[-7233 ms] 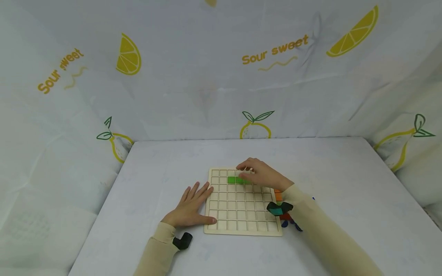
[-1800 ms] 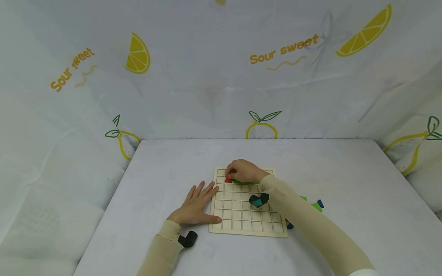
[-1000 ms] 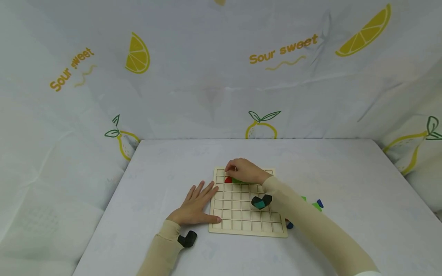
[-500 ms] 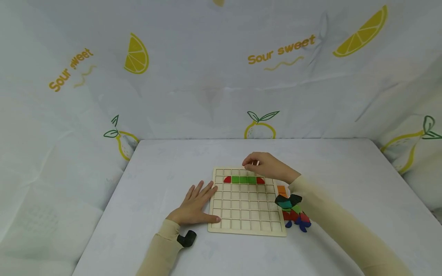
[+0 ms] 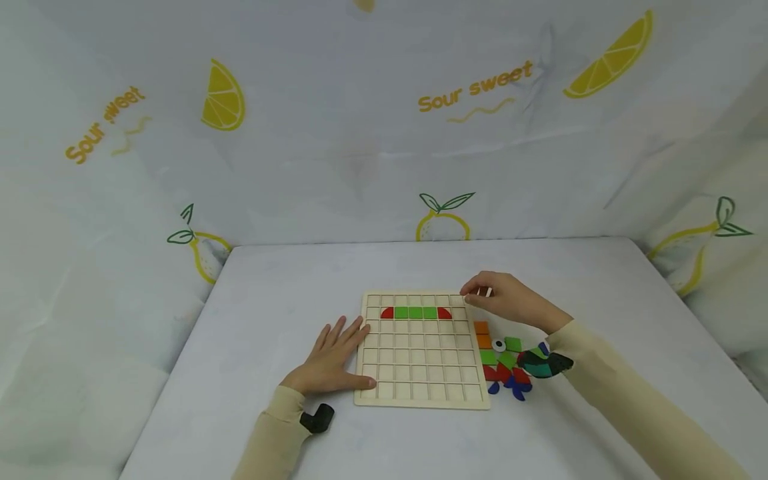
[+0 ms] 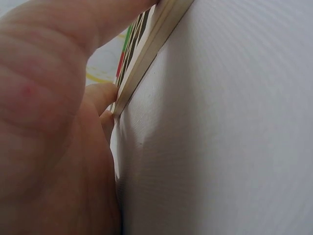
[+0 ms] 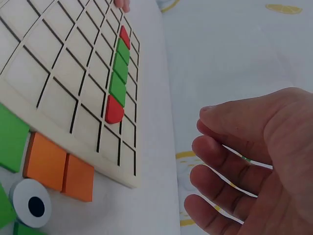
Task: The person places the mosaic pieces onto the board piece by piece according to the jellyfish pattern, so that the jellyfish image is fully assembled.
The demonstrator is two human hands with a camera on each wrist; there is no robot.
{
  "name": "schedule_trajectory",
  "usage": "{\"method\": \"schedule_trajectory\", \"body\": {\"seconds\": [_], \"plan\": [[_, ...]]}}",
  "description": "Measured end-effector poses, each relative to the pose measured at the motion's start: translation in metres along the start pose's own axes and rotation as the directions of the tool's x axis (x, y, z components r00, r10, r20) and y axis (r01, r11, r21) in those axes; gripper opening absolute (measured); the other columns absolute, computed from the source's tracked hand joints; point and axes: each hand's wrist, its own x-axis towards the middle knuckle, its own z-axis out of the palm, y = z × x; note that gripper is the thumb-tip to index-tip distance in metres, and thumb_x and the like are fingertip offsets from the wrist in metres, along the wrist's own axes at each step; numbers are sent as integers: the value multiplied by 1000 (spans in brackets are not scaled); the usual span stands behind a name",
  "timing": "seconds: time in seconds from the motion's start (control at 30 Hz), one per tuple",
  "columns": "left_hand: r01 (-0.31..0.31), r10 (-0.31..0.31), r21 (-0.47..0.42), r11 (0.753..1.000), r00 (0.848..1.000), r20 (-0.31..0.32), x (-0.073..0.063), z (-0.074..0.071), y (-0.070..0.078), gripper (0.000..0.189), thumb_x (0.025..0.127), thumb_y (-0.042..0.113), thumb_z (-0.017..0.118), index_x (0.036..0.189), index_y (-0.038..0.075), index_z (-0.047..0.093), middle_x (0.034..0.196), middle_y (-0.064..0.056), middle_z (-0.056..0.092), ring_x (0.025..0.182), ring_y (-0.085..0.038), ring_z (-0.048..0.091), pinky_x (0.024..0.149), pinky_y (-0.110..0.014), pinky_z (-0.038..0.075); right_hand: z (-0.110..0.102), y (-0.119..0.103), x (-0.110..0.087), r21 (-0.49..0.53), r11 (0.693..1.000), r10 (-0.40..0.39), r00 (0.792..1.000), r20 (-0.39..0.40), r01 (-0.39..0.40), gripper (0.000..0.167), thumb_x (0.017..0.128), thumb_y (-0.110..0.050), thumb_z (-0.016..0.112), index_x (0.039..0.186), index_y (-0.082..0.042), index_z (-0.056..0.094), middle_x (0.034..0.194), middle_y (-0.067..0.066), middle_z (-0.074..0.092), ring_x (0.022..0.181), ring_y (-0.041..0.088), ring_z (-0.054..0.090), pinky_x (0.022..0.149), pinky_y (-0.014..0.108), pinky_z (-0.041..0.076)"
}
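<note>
A wooden grid board [image 5: 420,373] lies on the table. In one of its upper rows sit several green squares [image 5: 415,313], with a red rounded piece [image 5: 387,313] at the left end and another red rounded piece [image 5: 445,313] at the right end. My left hand [image 5: 333,357] rests flat at the board's left edge, fingers spread, thumb and fingertips over the rim. Near the upper right corner my right hand [image 5: 510,297] hovers with loosely bent fingers. The right wrist view shows nothing held in that hand [image 7: 264,147].
Right of the board lie loose orange squares [image 5: 483,340], green pieces [image 5: 489,357], red pieces [image 5: 521,376], blue pieces [image 5: 517,388] and a white disc with a black dot [image 5: 499,345]. A lemon-print cloth [image 5: 336,167] hangs behind the table.
Red pieces now sit at both ends of the green row. My right hand has let go of the left one and moved right, off the row. My left hand has stayed at the board's edge.
</note>
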Motion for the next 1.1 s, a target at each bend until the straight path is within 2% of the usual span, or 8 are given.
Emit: {"method": "schedule_trajectory", "body": {"seconds": [0.13, 0.37, 0.63, 0.77, 0.9, 1.1], "plan": [[21, -21, 18, 1000, 1000, -1, 1, 2, -4, 110, 79, 68, 72, 164, 26, 17, 173, 9, 3, 160, -21, -13, 128, -48, -13, 2, 8, -7, -31, 999, 21, 1000, -15, -21, 25, 100, -22, 64, 118, -7, 70, 101, 2, 66, 94, 18, 54, 72, 24, 51], [-14, 13, -17, 1000, 1000, -21, -2, -1, 1, 109, 79, 66, 73, 163, 21, 22, 173, 0, 10, 160, -29, -8, 128, -57, -9, 8, 21, -16, -34, 998, 49, 999, -18, -50, 24, 99, -21, 65, 118, -7, 70, 99, 2, 65, 94, 19, 54, 71, 24, 51], [1, -1, -4, 1000, 1000, -8, -3, -3, 4, 108, 80, 64, 74, 163, 20, 21, 173, 0, 9, 160, -29, -8, 128, -56, -9, 16, 32, -20, -56, 997, 63, 998, 19, -62, 27, 99, -19, 64, 120, -4, 70, 100, 1, 65, 93, 17, 55, 72, 21, 52], [14, -14, 8, 1000, 1000, -6, -2, -1, 2, 109, 79, 65, 74, 164, 23, 20, 173, 3, 7, 160, -26, -10, 128, -53, -10, 21, 36, -22, -30, 994, 102, 994, 39, -101, 30, 99, -25, 65, 122, -5, 69, 104, 3, 65, 95, 19, 55, 74, 24, 54], [30, -30, 20, 999, 1000, 1, 0, 1, -1, 109, 79, 67, 73, 164, 27, 17, 173, 9, 3, 160, -20, -13, 128, -48, -13, 25, 39, -24, -11, 990, 140, 989, 57, -140, 31, 98, -27, 67, 122, -7, 70, 110, 5, 65, 98, 20, 57, 81, 33, 59], [14, -14, -8, 1000, 1000, 1, -1, 1, -1, 110, 79, 67, 73, 164, 25, 18, 173, 7, 4, 160, -21, -13, 128, -49, -14, 32, 42, -24, -69, 990, 129, 990, 61, -125, 32, 95, -21, 70, 122, -4, 72, 110, 6, 66, 93, 17, 57, 82, 34, 59]]}}
